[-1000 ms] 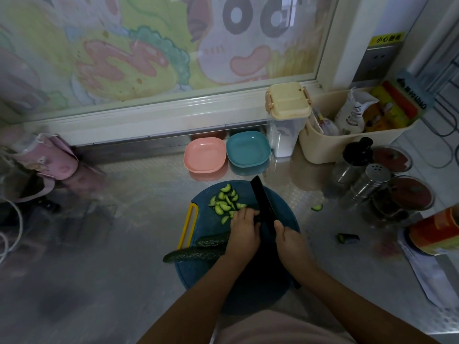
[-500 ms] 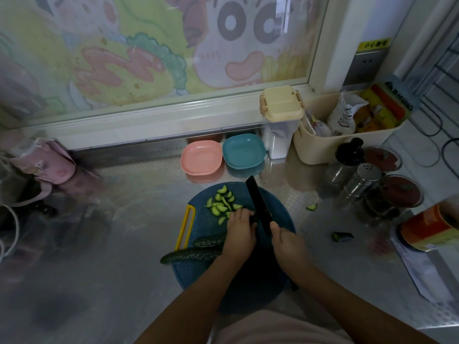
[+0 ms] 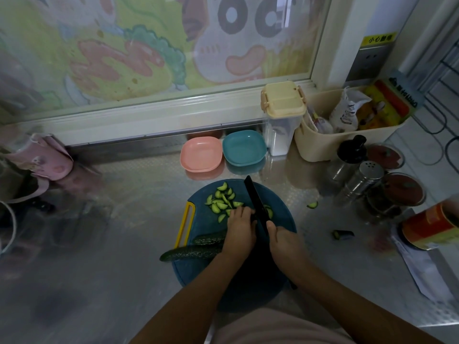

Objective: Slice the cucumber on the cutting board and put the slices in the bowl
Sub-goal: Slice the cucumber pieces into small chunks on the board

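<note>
The right hand grips the handle of a black knife, blade pointing away. Just left, the left hand, fingers curled, pins the right end of a long dark green cucumber (apparently two lengthwise pieces), lying crosswise on the round dark blue cutting board, tip overhanging its left edge. Beyond lie pale green slices, then a teal square bowl.

The long green cucumber lies across the round blue cutting board's left edge. Small slices sit piled farther back.
</note>
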